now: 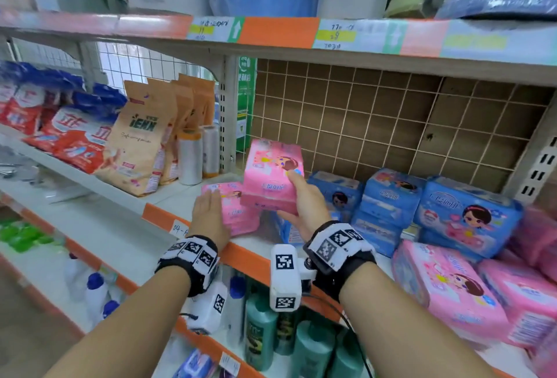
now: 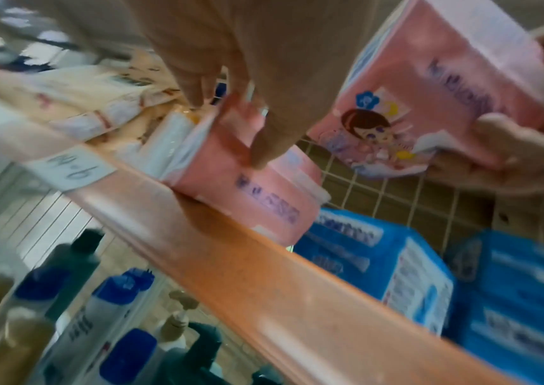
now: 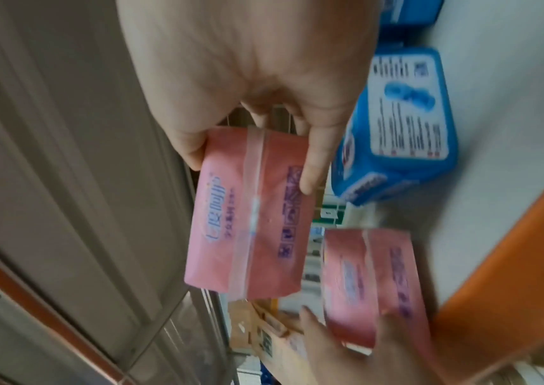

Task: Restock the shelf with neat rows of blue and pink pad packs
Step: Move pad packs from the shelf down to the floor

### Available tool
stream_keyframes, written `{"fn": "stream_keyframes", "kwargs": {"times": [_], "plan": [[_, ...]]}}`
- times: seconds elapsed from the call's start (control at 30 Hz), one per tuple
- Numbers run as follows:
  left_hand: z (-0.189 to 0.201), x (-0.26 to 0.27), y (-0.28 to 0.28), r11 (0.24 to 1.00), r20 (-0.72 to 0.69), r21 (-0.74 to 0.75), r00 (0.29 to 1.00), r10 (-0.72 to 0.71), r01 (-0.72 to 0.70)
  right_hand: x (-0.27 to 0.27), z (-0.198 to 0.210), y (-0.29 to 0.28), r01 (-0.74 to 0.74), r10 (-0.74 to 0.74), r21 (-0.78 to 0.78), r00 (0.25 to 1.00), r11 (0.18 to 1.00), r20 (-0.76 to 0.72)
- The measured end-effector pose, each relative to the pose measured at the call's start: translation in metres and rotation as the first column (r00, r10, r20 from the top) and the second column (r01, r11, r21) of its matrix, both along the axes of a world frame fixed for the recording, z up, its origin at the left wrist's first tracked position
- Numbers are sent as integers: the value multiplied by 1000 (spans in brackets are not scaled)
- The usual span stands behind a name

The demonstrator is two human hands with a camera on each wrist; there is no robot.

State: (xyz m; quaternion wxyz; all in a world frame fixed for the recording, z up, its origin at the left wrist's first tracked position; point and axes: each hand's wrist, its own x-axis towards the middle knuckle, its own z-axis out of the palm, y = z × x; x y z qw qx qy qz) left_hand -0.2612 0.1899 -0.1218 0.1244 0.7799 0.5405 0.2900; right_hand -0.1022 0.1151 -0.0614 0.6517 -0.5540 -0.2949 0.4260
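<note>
My right hand (image 1: 297, 207) grips a pink pad pack (image 1: 272, 175) and holds it in the air above the shelf (image 1: 241, 252), thumb on its front and fingers underneath. In the right wrist view the same held pink pack (image 3: 251, 221) sits between thumb and fingers. A second pink pack (image 1: 238, 211) lies on the shelf near the front edge, and my left hand (image 1: 209, 214) rests flat against its left side with straight fingers (image 2: 264, 140). Blue pad packs (image 1: 388, 205) stand in a row to the right.
More pink packs (image 1: 452, 290) lie loose at the right end of the shelf. Orange bags (image 1: 141, 142) and plastic rolls (image 1: 191, 156) fill the bay to the left. Bottles (image 1: 260, 332) stand on the shelf below. A wire grid (image 1: 391, 124) backs the bay.
</note>
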Motion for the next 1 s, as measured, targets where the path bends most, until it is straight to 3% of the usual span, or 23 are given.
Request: {"fn": "stream_keyframes", "kwargs": {"times": [0.13,0.27,0.4,0.53,0.67,0.77,0.83,0.9,1.0], "plan": [[-5,-16,-7,996,325,23,941,-91,89,-37,-9,28,-88,93,-93,995,992,47],[-1,-21,-15,974,382,-34,904,-194,223,-42,-16,42,-57,68,-101,991,993,111],[9,-14,-14,959,607,-172,791,-75,223,-31,-16,42,-70,109,-137,948,988,299],[16,-3,-6,959,593,-167,800,-88,229,-26,-10,36,-205,247,-143,876,968,415],[23,4,-1,960,620,-213,784,-9,179,-20,-8,39,-282,309,-127,877,951,368],[23,3,3,921,745,-294,664,55,254,-20,-19,44,-340,356,-117,920,933,166],[21,3,4,852,807,-380,580,113,361,-22,-29,48,-304,304,-85,953,949,-5],[20,4,5,797,839,-420,521,159,433,-27,-31,48,-322,317,-80,945,943,-77],[17,3,-1,804,826,-424,543,154,417,-29,-25,40,-342,335,-65,937,937,-97]]}}
